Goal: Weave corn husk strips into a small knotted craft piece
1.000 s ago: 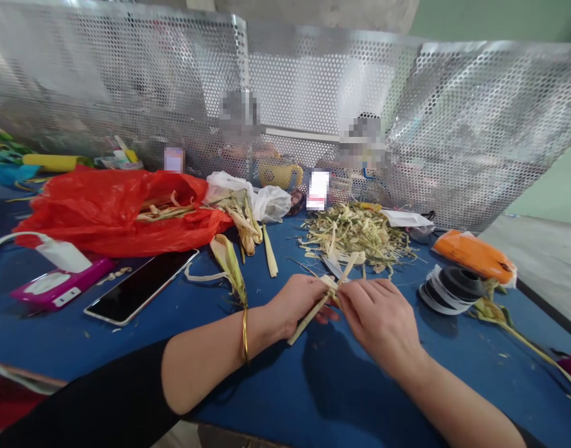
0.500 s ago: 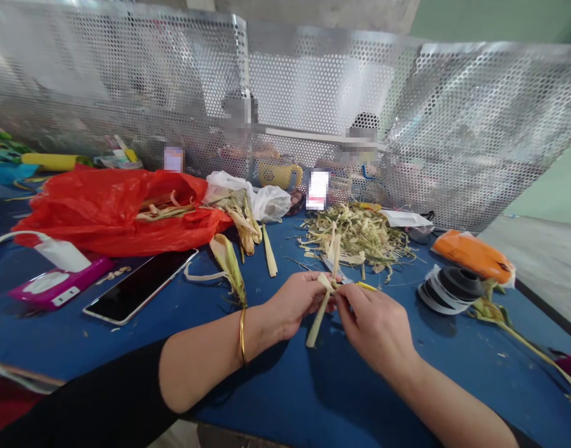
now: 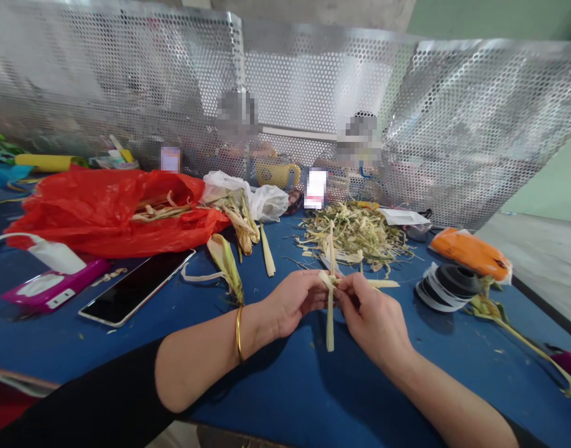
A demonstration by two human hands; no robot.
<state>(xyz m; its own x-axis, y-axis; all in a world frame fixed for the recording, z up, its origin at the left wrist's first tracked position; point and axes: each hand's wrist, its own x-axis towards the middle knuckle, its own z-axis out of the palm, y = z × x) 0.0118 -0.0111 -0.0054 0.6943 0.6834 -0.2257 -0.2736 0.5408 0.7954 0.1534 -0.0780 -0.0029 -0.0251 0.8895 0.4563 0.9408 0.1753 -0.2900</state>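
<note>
Pale corn husk strips (image 3: 331, 320), folded over one another in a cross shape, are pinched between my two hands above the table. My left hand (image 3: 292, 302) is closed on them from the left, fingers partly curled beneath. My right hand (image 3: 379, 323) grips the crossing with thumb and forefinger. One strip hangs down toward me, one points away, and another sticks out to the right behind my right hand. Just beyond my fingers lies a metal blade, mostly covered. A greenish corn husk (image 3: 226, 258) and a flat strip (image 3: 267, 252) rest left of my hands.
Husk scraps (image 3: 364, 236) are heaped ahead. A red plastic bag (image 3: 80, 205), a phone (image 3: 136, 292) and a purple power strip (image 3: 87, 280) lie left. A black spool (image 3: 446, 287) and orange packet (image 3: 469, 252) stand right. A perforated metal screen (image 3: 304, 74) closes the back, people behind it.
The hanging strip has swung from slanting left to nearly straight down. A strip now sticks out to the right past my right hand. Both hands keep almost the same place.
</note>
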